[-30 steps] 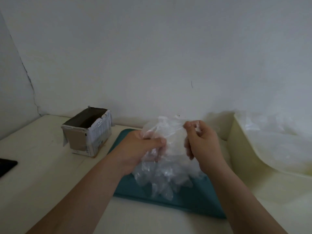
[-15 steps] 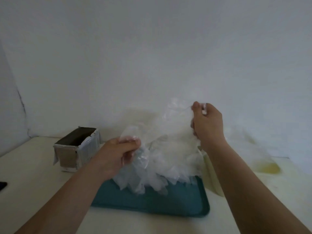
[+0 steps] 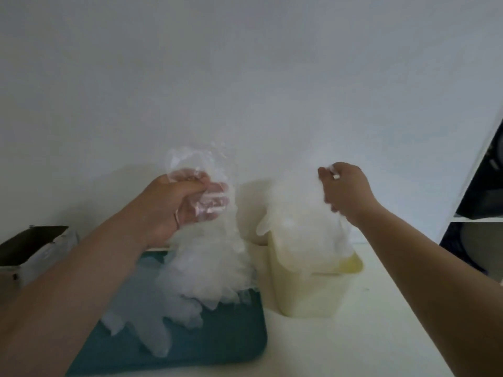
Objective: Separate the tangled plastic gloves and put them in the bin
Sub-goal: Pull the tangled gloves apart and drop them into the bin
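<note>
Cardboard box (image 3: pixel 30 248), open at the top, sits well out to the far side of the left hand (image 3: pixel 174 208), partly hidden behind that forearm. Under the left hand a teal tray (image 3: pixel 231 338) lies on the pale table (image 3: pixel 394 336). Just beside the tray, below the right hand (image 3: pixel 345 191), stands the cream bin (image 3: pixel 313 295). Past the right hand, at the picture's edge, a white shelf (image 3: pixel 473 213) holds dark, blurred things. A plain white wall (image 3: pixel 245 77) backs both hands.

The left hand is clenched round the top of the tangled gloves (image 3: pixel 209 268). Clear film bunches above and over its fingers, and the clump hangs down from it with its lowest fingers trailing on the tray. The right hand pinches a single glove (image 3: pixel 299 221) at its upper edge, thumb against curled fingers. That glove hangs apart from the clump, and its lower part reaches the bin's open top. Blur hides whether it touches the rim. The two hands are well apart, at about the same height.
</note>
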